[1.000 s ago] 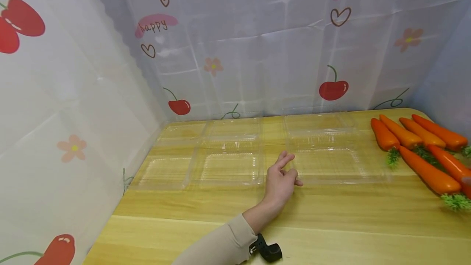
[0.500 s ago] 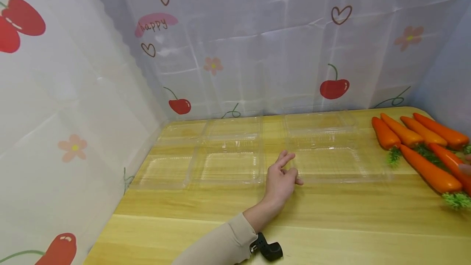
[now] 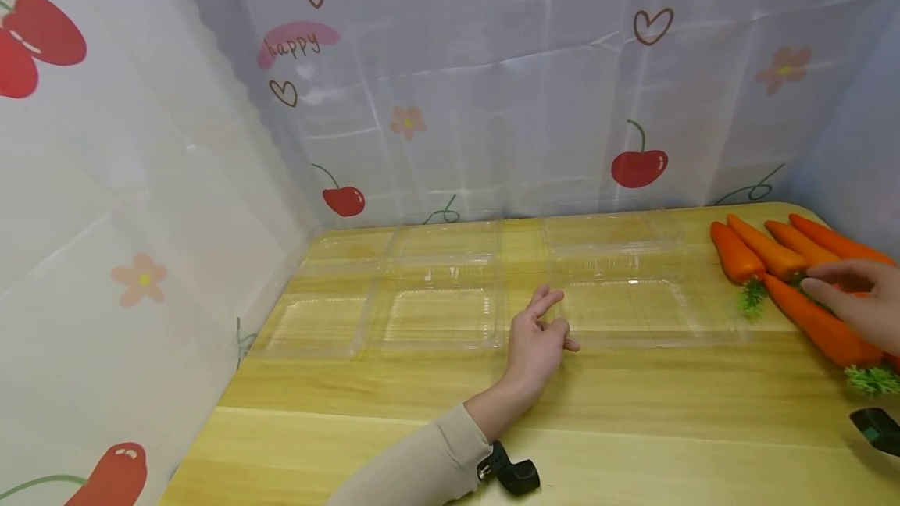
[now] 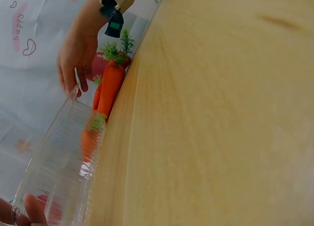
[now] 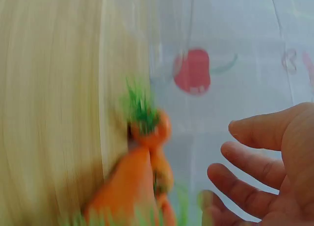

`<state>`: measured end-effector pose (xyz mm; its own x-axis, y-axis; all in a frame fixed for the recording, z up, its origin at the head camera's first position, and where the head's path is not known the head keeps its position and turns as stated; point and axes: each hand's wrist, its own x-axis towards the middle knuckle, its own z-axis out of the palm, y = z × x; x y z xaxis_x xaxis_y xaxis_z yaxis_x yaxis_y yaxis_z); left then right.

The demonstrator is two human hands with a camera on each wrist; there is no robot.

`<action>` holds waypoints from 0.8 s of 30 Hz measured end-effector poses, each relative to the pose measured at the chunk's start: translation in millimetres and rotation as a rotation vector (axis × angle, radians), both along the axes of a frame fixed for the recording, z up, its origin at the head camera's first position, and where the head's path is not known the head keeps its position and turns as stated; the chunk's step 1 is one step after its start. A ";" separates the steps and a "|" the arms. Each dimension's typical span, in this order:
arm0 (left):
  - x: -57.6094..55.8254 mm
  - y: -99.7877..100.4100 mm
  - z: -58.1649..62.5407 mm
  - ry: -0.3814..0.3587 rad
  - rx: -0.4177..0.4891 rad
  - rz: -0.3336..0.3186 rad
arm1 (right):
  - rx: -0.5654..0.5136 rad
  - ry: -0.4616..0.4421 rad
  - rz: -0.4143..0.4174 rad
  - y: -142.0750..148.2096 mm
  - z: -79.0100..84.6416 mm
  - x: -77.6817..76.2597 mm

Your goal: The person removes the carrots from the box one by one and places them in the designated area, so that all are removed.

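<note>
At the left rim of the right-hand clear plastic container (image 3: 654,344), my left hand (image 3: 536,346) pinches the edge between thumb and fingers. The left wrist view shows those fingers (image 4: 33,209) on the rim of the upright, see-through wall. My right hand (image 3: 861,299) is over the pile of orange carrots (image 3: 808,320), its fingers spread and loosely bent with nothing between them. In the right wrist view, the right hand (image 5: 260,177) is beside a carrot (image 5: 125,187) with a green leafy top, blurred. Part of the pile is hidden beneath the right hand.
Two more clear containers, a middle one (image 3: 439,347) and a left one (image 3: 302,355), stand in the same row with lids raised at the back. A printed curtain (image 3: 492,123) closes off the wooden table (image 3: 633,428) behind and at the sides.
My right hand has come in from the right edge and moved left over the carrots. My left hand and the containers stay where they were.
</note>
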<state>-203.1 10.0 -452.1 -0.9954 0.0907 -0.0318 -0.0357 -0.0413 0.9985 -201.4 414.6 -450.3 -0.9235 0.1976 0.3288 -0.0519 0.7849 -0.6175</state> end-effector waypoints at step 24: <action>4.9 -2.6 5.5 -0.010 0.030 0.010 | -0.177 -0.360 0.295 -82.4 22.7 -4.0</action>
